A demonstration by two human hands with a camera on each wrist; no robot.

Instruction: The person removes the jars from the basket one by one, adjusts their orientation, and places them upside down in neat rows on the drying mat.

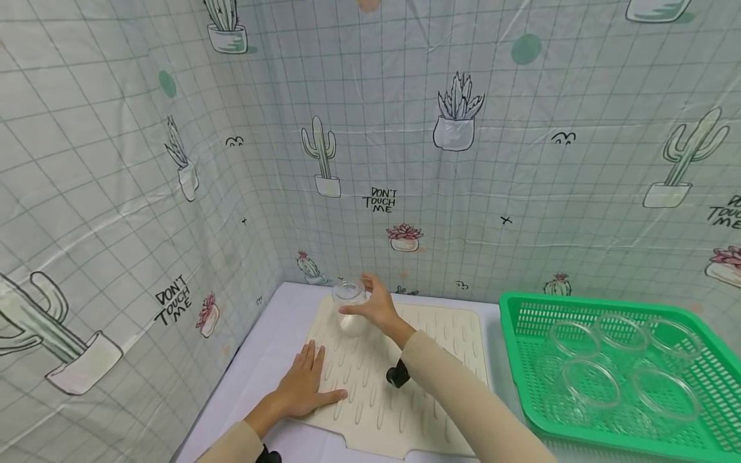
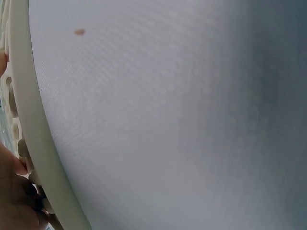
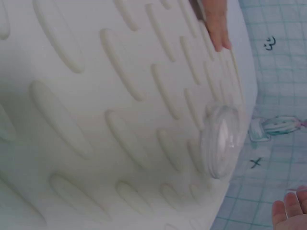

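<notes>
Showing only in head view, the thumb of the right hand (image 1: 380, 310) crosses a transparent cylindrical jar (image 1: 351, 326) by the ridged cream mat (image 1: 370, 386)'s far edge, grip unclear; left hand (image 1: 303, 386) spread.

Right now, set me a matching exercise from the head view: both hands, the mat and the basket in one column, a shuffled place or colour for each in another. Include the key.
Column one
1. Left hand
2. Basket
3. Right hand
4. Mat

Column two
A. Cream, patterned with elongated ridges
B. Thumb at a clear jar
C. At the mat's left edge
D. Green, with clear jars inside

Pairs: 1-C, 2-D, 3-B, 4-A
</notes>
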